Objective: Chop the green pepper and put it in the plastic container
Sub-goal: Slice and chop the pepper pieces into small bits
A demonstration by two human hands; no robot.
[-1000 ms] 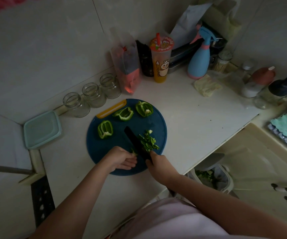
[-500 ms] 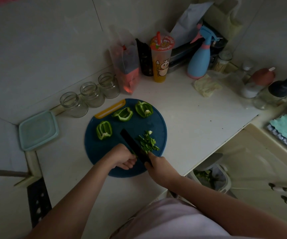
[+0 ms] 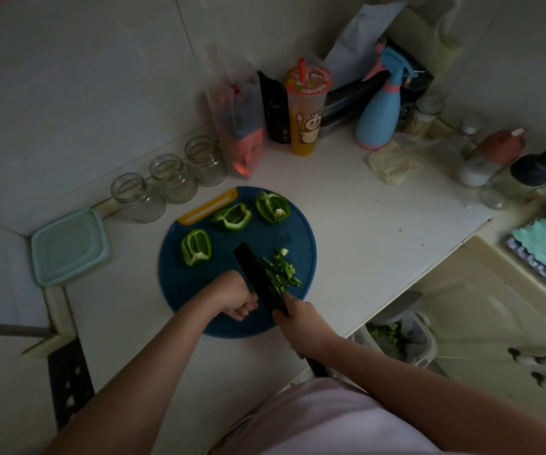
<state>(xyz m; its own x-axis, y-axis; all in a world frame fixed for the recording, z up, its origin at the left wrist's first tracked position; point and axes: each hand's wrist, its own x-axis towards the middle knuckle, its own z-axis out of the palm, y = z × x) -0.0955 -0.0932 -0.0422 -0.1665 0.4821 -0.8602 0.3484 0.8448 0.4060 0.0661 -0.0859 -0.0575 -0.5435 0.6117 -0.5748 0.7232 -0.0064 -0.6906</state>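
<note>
Right hand (image 3: 298, 326) clamped round the handle of the black knife (image 3: 258, 277); left hand (image 3: 232, 297), fingers curled under, pins a mostly hidden green pepper strip (image 3: 251, 288) against the blade's left face. Chopped pepper pile (image 3: 281, 270) at 4 o'clock on the blue cutting board (image 3: 301, 231), three uncut pepper pieces (image 3: 232, 218) from 9 to 12. Lidded plastic container (image 3: 68, 246) at 9 o'clock off the board, apart from it

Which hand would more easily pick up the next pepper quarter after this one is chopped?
Probably the left hand: it only holds down the pepper strip being cut and lies nearest the pepper quarter, while the right hand grips the knife.
</note>
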